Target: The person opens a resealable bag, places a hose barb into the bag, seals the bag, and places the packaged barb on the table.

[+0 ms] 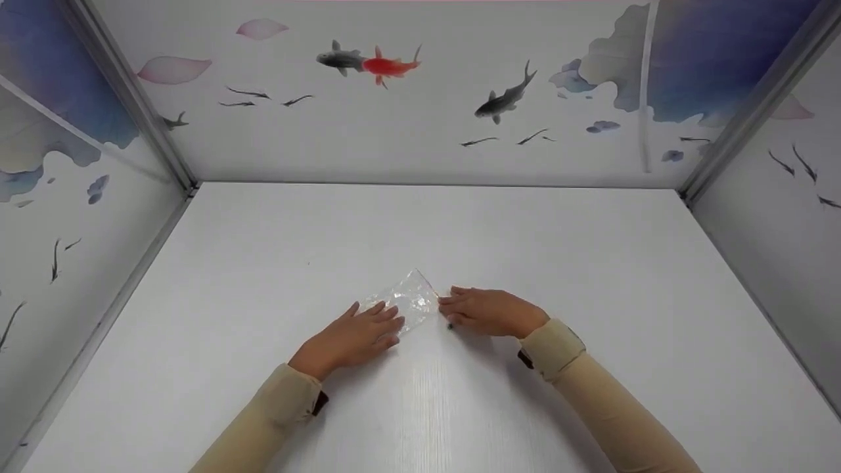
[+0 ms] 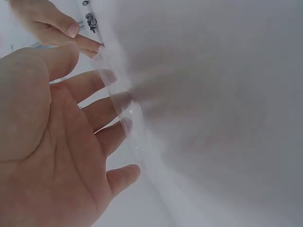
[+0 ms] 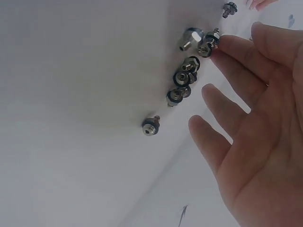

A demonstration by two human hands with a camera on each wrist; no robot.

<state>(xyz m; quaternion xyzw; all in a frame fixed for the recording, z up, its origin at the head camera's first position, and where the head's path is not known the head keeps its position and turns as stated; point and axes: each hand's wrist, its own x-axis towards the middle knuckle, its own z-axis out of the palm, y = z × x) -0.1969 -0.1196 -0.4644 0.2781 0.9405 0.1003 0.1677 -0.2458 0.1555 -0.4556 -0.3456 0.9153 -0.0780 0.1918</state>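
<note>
A clear plastic bag (image 1: 418, 295) lies on the white table. My left hand (image 1: 358, 335) rests on the bag's near left part with its fingers spread. In the left wrist view, the bag's clear edge (image 2: 127, 111) covers the tips of several of its fingers. At the bag's right side is my right hand (image 1: 493, 312), its fingers loosely extended. Several small metal threaded fittings (image 3: 182, 78) with dark rings lie in an uneven row beside its fingertips in the right wrist view. The index fingertip appears to touch one fitting; a lone fitting (image 3: 151, 126) lies apart.
White panels stand behind the table (image 1: 420, 223) and at both sides. The back panel (image 1: 420, 131) carries painted fish and petals. Metal frame posts (image 1: 131, 92) run up at the corners.
</note>
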